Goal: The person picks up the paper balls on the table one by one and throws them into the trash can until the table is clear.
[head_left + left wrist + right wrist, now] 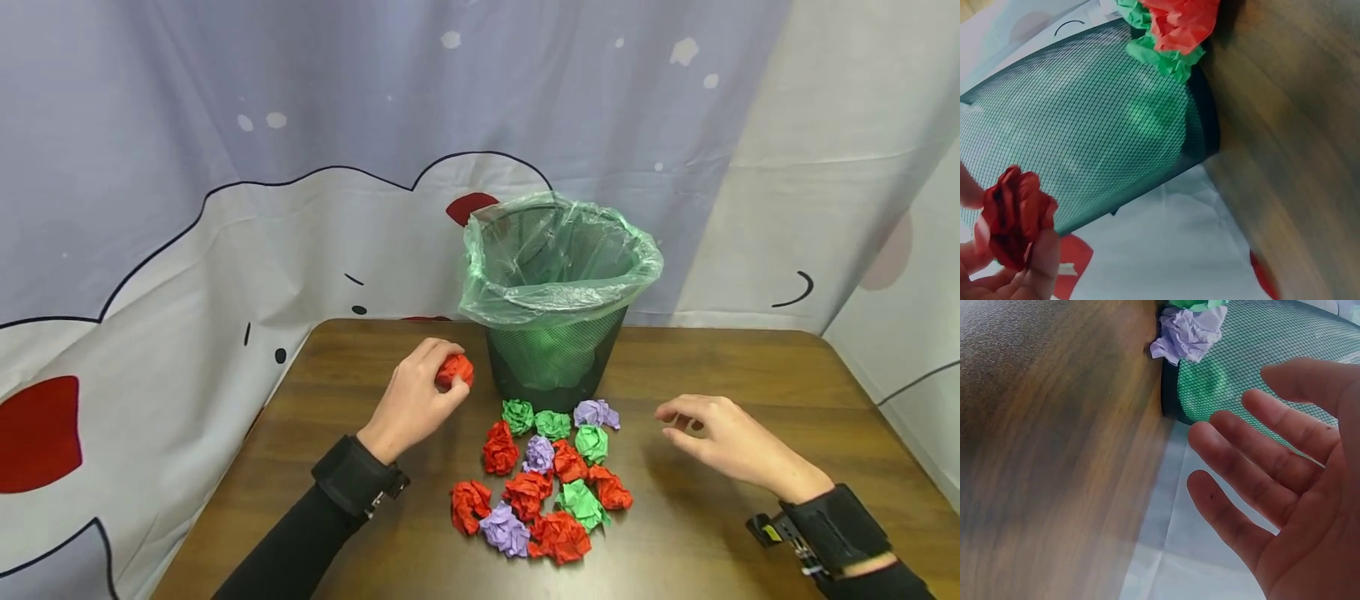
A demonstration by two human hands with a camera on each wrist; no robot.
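My left hand (415,400) pinches a crumpled red paper ball (454,372) between thumb and fingers, raised left of the bin. In the left wrist view that red paper ball (1016,215) shows against the mesh side. The black mesh bin (555,358), lined with a translucent green bag (555,304), stands upright at the back of the table. To the right, my right hand (731,437) hovers over the table with relaxed, slightly bent fingers and holds nothing. Between the hands lies a cluster of crumpled paper balls: red (558,537), green (582,504) and purple (506,530).
The wooden table (675,542) reaches back to a patterned curtain (337,233) behind the bin. Several paper balls sit right at the bin's base, among them a purple ball (1190,334). A thin dark cable (918,382) runs along the right wall.
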